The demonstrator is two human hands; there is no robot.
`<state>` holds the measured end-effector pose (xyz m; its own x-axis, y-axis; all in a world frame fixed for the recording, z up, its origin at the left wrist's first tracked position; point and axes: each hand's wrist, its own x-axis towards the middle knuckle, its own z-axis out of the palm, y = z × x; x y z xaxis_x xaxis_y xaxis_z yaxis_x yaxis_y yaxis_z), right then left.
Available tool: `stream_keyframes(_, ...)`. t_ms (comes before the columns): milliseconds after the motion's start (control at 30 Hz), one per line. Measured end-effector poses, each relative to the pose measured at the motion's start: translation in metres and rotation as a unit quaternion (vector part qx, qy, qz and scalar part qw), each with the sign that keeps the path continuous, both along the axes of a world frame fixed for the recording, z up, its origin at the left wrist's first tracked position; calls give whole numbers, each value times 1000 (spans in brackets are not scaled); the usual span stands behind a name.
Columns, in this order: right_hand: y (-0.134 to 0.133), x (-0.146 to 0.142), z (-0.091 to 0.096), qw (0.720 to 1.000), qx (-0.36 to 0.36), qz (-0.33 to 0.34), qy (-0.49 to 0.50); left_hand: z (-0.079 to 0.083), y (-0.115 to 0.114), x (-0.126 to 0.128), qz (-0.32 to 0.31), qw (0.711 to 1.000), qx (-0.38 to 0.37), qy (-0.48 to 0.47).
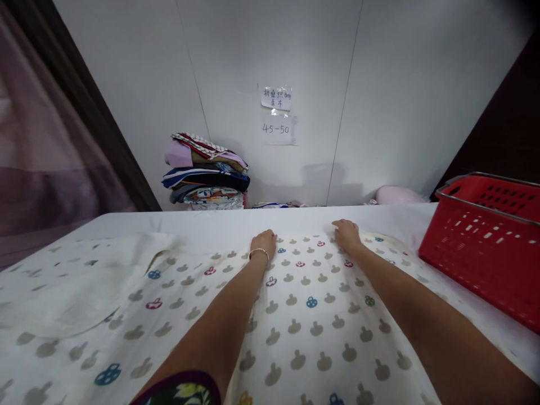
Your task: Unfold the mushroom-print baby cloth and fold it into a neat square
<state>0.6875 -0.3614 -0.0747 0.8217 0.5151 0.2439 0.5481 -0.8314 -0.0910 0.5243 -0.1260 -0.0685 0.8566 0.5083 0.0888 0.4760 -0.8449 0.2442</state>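
A cream cloth printed with grey, blue and red mushroom shapes lies spread over the white table. Both my arms reach forward across it. My left hand, with a bracelet on the wrist, rests at the cloth's far edge with its fingers curled down onto the fabric. My right hand sits a little to the right at the same far edge, fingers bent over the cloth. On the left, part of the cloth is folded back and shows its paler underside.
A red plastic basket stands on the table at the right. A stack of folded clothes lies against the white wall behind the table. Two paper notes hang on the wall. A pink object sits at the back right.
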Motion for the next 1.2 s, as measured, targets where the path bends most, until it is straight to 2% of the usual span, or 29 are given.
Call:
stream_keyframes(100, 15, -10, 3, 996, -21, 85, 4, 1, 0, -1, -2, 1000, 0, -4)
stream_keyframes(167, 23, -15, 3, 993, -37, 115, 6, 1, 0, -1, -4, 1000, 1, -4)
stream_keyframes(500, 33, -13, -2, 982, -95, 158, -41, 0, 0, -1, -3, 1000, 2, -1)
stream_keyframes(700, 33, -12, 6, 972, -125, 194, -48, 2, -1, -2, -4, 1000, 0, -7)
stream_keyframes(900, 34, -19, 8, 979, -102, 165, -61, 1, -1, -2, 1, 1000, 5, -16)
stream_keyframes(1067, 41, -21, 2, 991, -70, 112, -28, 1, -1, -2, 3, 1000, 13, -14)
stream_keyframes(1200, 38, -35, 0, 995, -41, 86, 6, 4, -1, -2, 0, 1000, 12, -9)
